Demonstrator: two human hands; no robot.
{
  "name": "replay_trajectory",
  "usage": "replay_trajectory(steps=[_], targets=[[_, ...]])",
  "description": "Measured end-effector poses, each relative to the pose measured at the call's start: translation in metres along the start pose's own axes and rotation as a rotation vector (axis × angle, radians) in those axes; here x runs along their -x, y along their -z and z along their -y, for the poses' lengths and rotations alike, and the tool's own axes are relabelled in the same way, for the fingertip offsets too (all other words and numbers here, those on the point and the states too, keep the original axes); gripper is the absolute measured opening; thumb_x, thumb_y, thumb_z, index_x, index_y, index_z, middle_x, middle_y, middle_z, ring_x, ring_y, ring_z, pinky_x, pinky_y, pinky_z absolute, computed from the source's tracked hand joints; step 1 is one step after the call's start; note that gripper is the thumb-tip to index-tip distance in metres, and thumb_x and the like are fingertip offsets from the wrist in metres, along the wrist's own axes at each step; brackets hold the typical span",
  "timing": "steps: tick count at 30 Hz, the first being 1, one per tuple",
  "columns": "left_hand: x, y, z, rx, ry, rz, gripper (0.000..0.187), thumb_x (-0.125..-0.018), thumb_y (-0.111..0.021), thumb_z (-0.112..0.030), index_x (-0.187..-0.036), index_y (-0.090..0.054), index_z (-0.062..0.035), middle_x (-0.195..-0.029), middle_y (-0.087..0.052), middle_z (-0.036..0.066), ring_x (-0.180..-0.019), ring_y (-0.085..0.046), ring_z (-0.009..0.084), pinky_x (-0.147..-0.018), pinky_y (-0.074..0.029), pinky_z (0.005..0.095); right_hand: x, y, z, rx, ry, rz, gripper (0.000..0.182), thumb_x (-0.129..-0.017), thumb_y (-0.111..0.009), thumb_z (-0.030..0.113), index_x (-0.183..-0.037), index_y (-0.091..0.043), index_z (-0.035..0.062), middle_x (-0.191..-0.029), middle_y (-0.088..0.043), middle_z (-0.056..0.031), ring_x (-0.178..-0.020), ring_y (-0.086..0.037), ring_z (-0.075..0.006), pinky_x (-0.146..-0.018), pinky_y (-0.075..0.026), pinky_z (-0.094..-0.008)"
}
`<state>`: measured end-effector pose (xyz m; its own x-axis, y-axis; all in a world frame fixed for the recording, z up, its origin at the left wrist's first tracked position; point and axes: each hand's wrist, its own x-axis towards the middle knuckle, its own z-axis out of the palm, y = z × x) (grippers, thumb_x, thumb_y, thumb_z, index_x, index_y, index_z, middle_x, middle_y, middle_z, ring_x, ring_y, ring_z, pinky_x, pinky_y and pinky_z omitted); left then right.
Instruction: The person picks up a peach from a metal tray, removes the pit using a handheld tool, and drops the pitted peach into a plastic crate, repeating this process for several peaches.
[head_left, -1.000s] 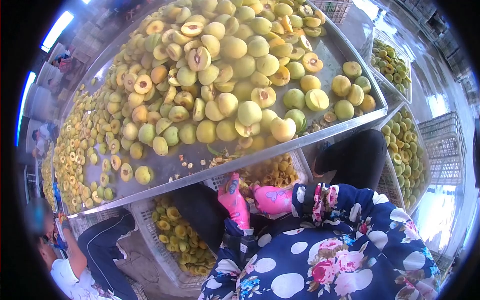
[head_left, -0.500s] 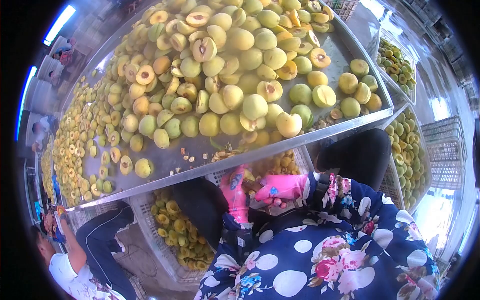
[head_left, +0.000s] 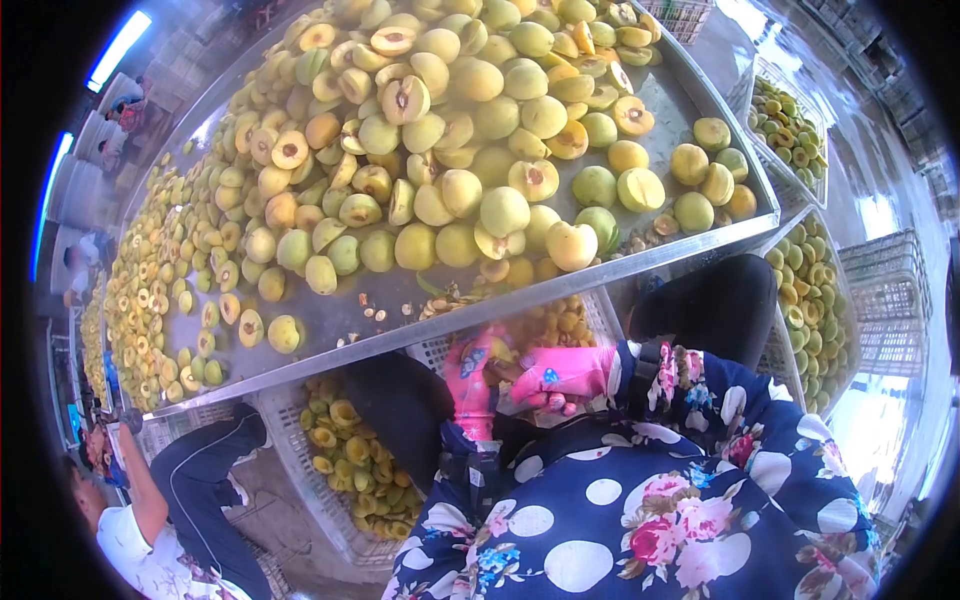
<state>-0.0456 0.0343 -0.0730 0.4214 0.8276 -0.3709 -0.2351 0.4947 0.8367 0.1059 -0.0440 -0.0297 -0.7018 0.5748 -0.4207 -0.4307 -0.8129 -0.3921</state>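
Both my hands wear pink patterned gloves and are close together below the near edge of the metal table (head_left: 440,328). My left hand (head_left: 472,378) is closed around a yellowish piece of stone fruit (head_left: 502,352), mostly hidden by the fingers. Close beside it, my right hand (head_left: 562,374) has its fingers curled against that fruit; what it grips, if anything, is hidden. Beneath the hands sits a white crate (head_left: 603,318) with yellow fruit pieces (head_left: 560,325) in it. Whole and halved green-yellow stone fruit (head_left: 460,190) are heaped on the table above.
A crate of fruit halves (head_left: 350,460) stands by my left leg. More filled crates (head_left: 812,300) are at the right, near stacked crates (head_left: 888,300). A co-worker (head_left: 150,510) sits at the lower left. Loose pits (head_left: 370,312) lie along the table's raised rim.
The view has shifted slightly. My hands stay together in nearly the same place, with the right hand turned a little. The co-worker's raised hand at the left has moved.
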Motion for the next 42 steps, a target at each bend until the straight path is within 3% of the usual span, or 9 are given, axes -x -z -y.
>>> replay_trajectory(steps=[8, 14, 18, 22, 26, 29, 33, 36, 42], targets=[[0.014, -0.017, -0.015, 0.168, 0.017, -0.143, 0.027, -0.088, -0.058, -0.019, -0.110, -0.056, -0.0028, -0.096, -0.061, 0.009, -0.082, -0.060, 0.0200, -0.069, -0.051, 0.0290, -0.023, -0.030, -0.007, -0.295, 0.164, -0.090, 0.022, -0.089, -0.051, 0.019, -0.069, -0.044, 0.0118, -0.059, -0.041, 0.0056, -0.045, -0.039, -0.0031, -0.038, -0.032, -0.0178], [0.012, 0.003, -0.007, -0.297, -0.254, -0.256, 0.038, -0.089, -0.053, -0.036, -0.114, -0.055, -0.0070, -0.107, -0.058, 0.008, -0.091, -0.057, 0.0207, -0.070, -0.051, 0.0320, -0.016, -0.036, 0.001, 0.471, 0.160, -0.669, 0.020, -0.088, -0.052, 0.022, -0.085, -0.046, 0.0030, -0.059, -0.046, -0.0015, -0.044, -0.046, -0.0119, -0.039, -0.038, -0.0266], [0.027, 0.011, -0.055, 0.446, 0.131, -0.244, 0.046, -0.090, -0.046, -0.047, -0.115, -0.055, -0.0089, -0.114, -0.056, 0.005, -0.098, -0.055, 0.0233, -0.074, -0.050, 0.0394, 0.000, -0.018, -0.007, 0.643, 0.187, -0.820, 0.022, -0.087, -0.053, 0.020, -0.092, -0.048, -0.0001, -0.058, -0.048, -0.0037, -0.043, -0.048, -0.0136, -0.038, -0.039, -0.0291], [0.055, 0.059, -0.100, 0.424, -0.018, -0.175, 0.048, -0.093, -0.040, -0.047, -0.115, -0.055, -0.0073, -0.111, -0.059, 0.008, -0.094, -0.058, 0.0248, -0.075, -0.050, 0.0443, 0.018, 0.035, -0.036, 0.680, 0.040, -0.739, 0.025, -0.086, -0.054, 0.025, -0.089, -0.047, 0.0014, -0.062, -0.053, -0.0046, -0.045, -0.052, -0.0135, -0.038, -0.040, -0.0278], [0.082, 0.153, -0.148, -0.763, -0.477, -0.541, 0.033, -0.093, -0.050, -0.030, -0.106, -0.061, -0.0010, -0.088, -0.064, 0.009, -0.082, -0.060, 0.0158, -0.065, -0.050, 0.0282, 0.025, 0.033, -0.035, 0.720, -0.080, -0.742, 0.025, -0.084, -0.056, 0.024, -0.086, -0.049, -0.0006, -0.062, -0.052, -0.0057, -0.045, -0.052, -0.0142, -0.036, -0.040, -0.0278], [0.074, 0.149, -0.205, -1.106, -0.332, -0.745, 0.029, -0.091, -0.056, -0.025, -0.100, -0.064, 0.0017, -0.085, -0.065, 0.009, -0.083, -0.060, 0.0132, -0.068, -0.048, 0.0258, 0.020, 0.025, -0.028, 0.730, -0.120, -0.730, 0.025, -0.084, -0.056, 0.023, -0.087, -0.049, -0.0009, -0.062, -0.052, -0.0064, -0.045, -0.051, -0.0144, -0.035, -0.039, -0.0280], [-0.030, 0.163, -0.214, -1.447, -0.644, -0.719, 0.042, -0.081, -0.068, -0.024, -0.112, -0.058, 0.0016, -0.087, -0.066, 0.009, -0.076, -0.061, 0.0134, -0.070, -0.048, 0.0273, 0.020, 0.020, -0.031, 0.700, -0.100, -0.685, 0.025, -0.086, -0.055, 0.024, -0.091, -0.048, 0.0003, -0.066, -0.054, -0.0061, -0.049, -0.053, -0.0134, -0.038, -0.041, -0.0274], [-0.102, 0.176, -0.209, -1.845, -0.191, -0.564, 0.050, -0.078, -0.070, -0.025, -0.115, -0.054, 0.0036, -0.093, -0.066, 0.013, -0.083, -0.063, 0.0186, -0.071, -0.049, 0.0282, 0.023, 0.015, -0.028, 0.682, -0.094, -0.706, 0.027, -0.087, -0.055, 0.027, -0.092, -0.048, 0.0010, -0.068, -0.056, -0.0059, -0.050, -0.053, -0.0130, -0.040, -0.041, -0.0267], [-0.069, 0.123, -0.212, 0.083, -0.105, 0.169, 0.050, -0.086, -0.057, -0.024, -0.125, -0.043, 0.0049, -0.122, -0.051, 0.024, -0.104, -0.056, 0.0374, -0.087, -0.048, 0.0453, 0.036, -0.017, -0.015, 0.543, -0.018, -0.631, 0.033, -0.088, -0.056, 0.032, -0.098, -0.047, 0.0028, -0.066, -0.052, -0.0028, -0.048, -0.049, -0.0105, -0.042, -0.040, -0.0236]])
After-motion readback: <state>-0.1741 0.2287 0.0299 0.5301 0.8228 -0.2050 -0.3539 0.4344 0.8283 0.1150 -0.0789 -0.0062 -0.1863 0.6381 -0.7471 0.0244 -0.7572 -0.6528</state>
